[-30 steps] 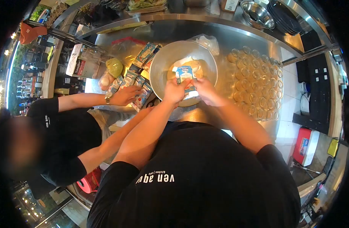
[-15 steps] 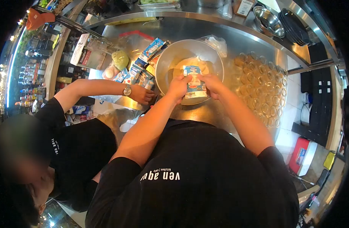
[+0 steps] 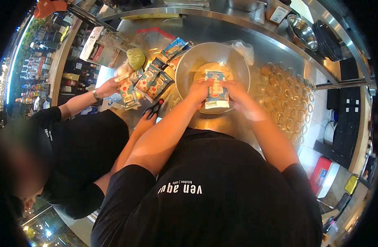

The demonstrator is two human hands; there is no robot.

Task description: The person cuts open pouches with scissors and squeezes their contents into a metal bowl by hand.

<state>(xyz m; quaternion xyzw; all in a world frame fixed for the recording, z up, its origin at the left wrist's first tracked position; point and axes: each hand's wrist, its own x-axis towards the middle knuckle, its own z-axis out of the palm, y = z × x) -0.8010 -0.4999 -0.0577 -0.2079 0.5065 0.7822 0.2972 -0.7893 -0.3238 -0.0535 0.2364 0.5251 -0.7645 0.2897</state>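
Between my two hands is a blue and white printed packet, a soft pouch by its look (image 3: 216, 94), held over a large metal bowl (image 3: 185, 55). My left hand (image 3: 200, 92) has its fingers closed on the packet's left side. On the opposite edge, my right hand (image 3: 235, 91) grips it too, slightly blurred. Pale, cream-coloured contents (image 3: 205, 74) lie in the bowl beneath. The packet hides part of them, and whether anything flows from it cannot be seen.
At left, a co-worker's hands hold a similar packet (image 3: 128, 94) and black scissors with red (image 3: 154, 108). More packets (image 3: 150, 80) lie beside a green round item (image 3: 136, 58). Many glass jars (image 3: 285, 99) stand at right; a plastic bag (image 3: 243, 50) lies behind the bowl.
The co-worker's nearer arm has drawn back, showing scissors, and the other hand now holds a packet at the left. My hands keep the packet over the bowl. The whole view has shifted slightly.
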